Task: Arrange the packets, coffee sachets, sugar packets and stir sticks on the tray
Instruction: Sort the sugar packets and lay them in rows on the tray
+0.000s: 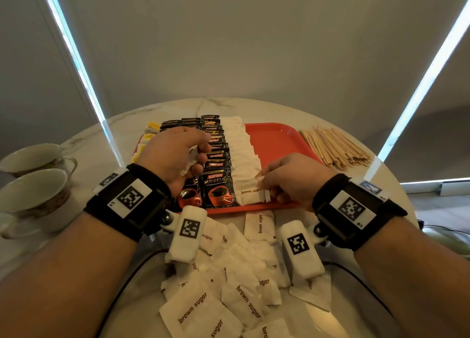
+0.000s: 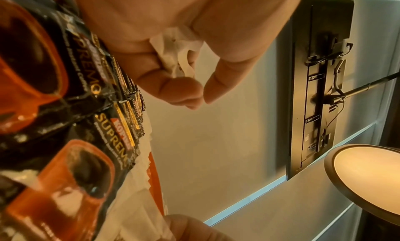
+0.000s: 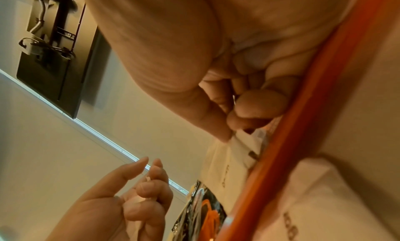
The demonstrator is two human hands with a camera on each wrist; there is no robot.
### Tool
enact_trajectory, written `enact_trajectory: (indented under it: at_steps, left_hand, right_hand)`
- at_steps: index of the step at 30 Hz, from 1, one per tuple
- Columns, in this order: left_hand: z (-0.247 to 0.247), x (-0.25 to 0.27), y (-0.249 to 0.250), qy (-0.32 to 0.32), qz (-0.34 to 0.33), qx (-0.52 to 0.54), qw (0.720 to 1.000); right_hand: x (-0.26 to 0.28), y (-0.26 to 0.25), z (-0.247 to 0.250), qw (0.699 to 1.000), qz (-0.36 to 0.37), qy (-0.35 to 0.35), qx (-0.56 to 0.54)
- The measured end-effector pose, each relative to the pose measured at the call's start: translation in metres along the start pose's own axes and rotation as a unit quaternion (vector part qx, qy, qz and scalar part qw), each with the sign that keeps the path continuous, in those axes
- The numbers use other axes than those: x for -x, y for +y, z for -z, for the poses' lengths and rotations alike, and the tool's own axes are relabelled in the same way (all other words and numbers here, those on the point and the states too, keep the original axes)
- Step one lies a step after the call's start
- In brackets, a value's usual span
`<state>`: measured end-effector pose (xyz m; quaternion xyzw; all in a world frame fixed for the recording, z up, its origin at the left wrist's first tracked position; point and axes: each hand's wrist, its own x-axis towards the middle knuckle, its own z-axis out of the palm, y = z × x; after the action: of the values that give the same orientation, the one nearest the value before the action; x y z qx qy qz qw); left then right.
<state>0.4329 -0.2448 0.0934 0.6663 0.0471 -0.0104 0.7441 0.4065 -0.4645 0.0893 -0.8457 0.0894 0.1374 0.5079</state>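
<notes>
A red tray [image 1: 274, 139] holds yellow packets [image 1: 150, 134] at its left, rows of black coffee sachets [image 1: 216, 157] and a row of white brown sugar packets [image 1: 241, 154]. My left hand [image 1: 201, 157] hovers over the sachets and grips a few crumpled sugar packets [image 1: 190, 159]; the left wrist view shows them [image 2: 177, 56] bunched in my curled fingers [image 2: 164, 84]. My right hand [image 1: 264, 185] pinches a sugar packet [image 1: 262, 187] at the near end of the row, by the tray's front rim [image 3: 303, 125]. Stir sticks [image 1: 335, 146] lie heaped on the table right of the tray.
A loose pile of brown sugar packets [image 1: 236, 286] covers the table in front of the tray, under my wrists. Two cups [image 1: 35, 192] stand at the left edge of the round marble table [image 1: 178, 108]. Black cables run along the near edge.
</notes>
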Motion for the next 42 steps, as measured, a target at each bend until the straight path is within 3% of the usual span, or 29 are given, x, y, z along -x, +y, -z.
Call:
enact_trajectory:
  at_steps: [6,12,18,21,27,29,42]
  left_hand:
    - [0.003,-0.002,0.000,0.000,-0.002,0.001,1.000]
    - [0.002,-0.003,0.001,0.005,0.001,0.007,1.000]
    - [0.002,-0.003,0.000,0.004,0.004,0.003,1.000]
    - [0.001,-0.002,0.000,0.006,0.004,0.007,1.000]
    - [0.002,-0.003,0.002,0.011,0.008,0.019,1.000]
    - [0.002,-0.003,0.001,0.011,0.011,0.023,1.000]
    - [0.003,-0.004,0.002,0.024,0.028,0.028,0.999]
  right_hand:
    - [-0.002,0.001,-0.003,1.000,-0.002,0.009,0.007]
    - [0.001,0.000,-0.006,0.994,0.065,0.082,-0.026]
    - [0.002,-0.011,-0.022,0.994,0.063,-0.011,-0.084]
    - [-0.001,-0.010,-0.024,0.994,0.050,-0.025,-0.089]
    - [-0.023,-0.010,-0.010,0.960,0.095,0.117,-0.235]
    - [-0.029,-0.009,-0.009,0.958,0.092,0.131,-0.238]
    - [-0.039,-0.003,-0.028,0.957,0.082,0.069,-0.271]
